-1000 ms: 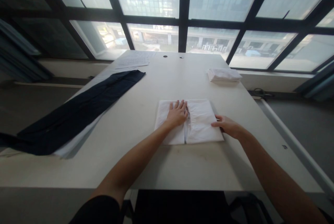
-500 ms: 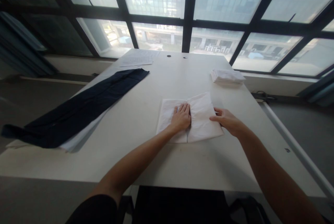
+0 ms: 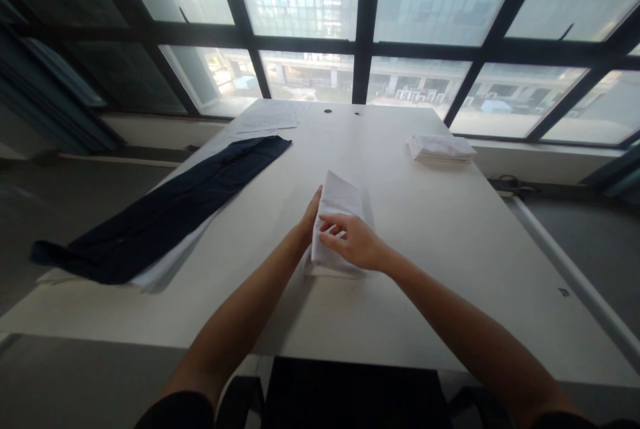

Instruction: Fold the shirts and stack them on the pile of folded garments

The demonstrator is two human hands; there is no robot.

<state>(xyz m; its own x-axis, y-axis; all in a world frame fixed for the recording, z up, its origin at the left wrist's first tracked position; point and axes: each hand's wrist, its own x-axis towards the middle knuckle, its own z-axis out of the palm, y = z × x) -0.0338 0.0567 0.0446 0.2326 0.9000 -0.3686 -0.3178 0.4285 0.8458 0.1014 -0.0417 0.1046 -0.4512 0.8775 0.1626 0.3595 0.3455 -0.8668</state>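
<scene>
A folded white cloth (image 3: 341,199) lies on the white table in front of me, now a narrow upright rectangle with a wider layer showing at its near edge. Along its left edge stands my left hand (image 3: 309,217), fingers stretched forward against the fold and partly hidden by the cloth. My right hand (image 3: 354,242) is over the top layer, its thumb and fingers bent around the left edge of the flap. Exactly how firmly they pinch the fabric is hard to see.
Long dark navy trousers (image 3: 190,199) lie across the table's left side, over white fabric (image 3: 165,273). Paper sheets (image 3: 273,117) rest at the far left. A stack of folded white cloths (image 3: 443,147) sits at the far right. Windows (image 3: 420,85) rise behind the table (image 3: 425,322).
My right hand has carried the right half of the white cloth over to the left, folding it on top. My left hand has slid from lying flat on the cloth to its left edge.
</scene>
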